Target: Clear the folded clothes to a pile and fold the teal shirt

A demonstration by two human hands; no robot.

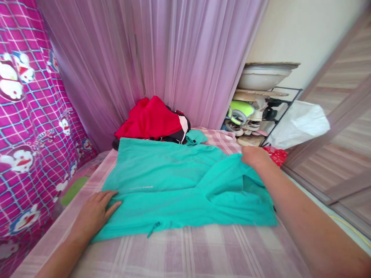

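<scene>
Two hands span one teal garment [162,170], which lies between them on a checked cloth [208,251]. Long axis runs left to right, from under the left hand [97,210] to a little nearer than the right hand [255,156].

Key relation: from the right grip, most of the garment lies to the left and toward the wearer; from the left grip, it extends right and away. Both hands touch it, at opposite ends.

Right hand: forearm comes in from the lower right, angled forward and inward past the garment's right end. Fingers curled; grip appears closed on the edge of a bunched fold [222,172]. Exact fingertip contact hidden.

Left hand: forearm enters from the lower left, palm down on the garment's left edge. Fingers loosely extended, thumb apart; grip open, no cloth visibly pinched.

Fabric lies mostly flat right of the left grip, creased and raised near the right grip. Zip pull [153,229] hangs at the near edge, right of the left grip. Red clothing [150,121] sits left of the right grip and farther off. Pale basin [263,78] stands beyond the right grip, apart from it.
</scene>
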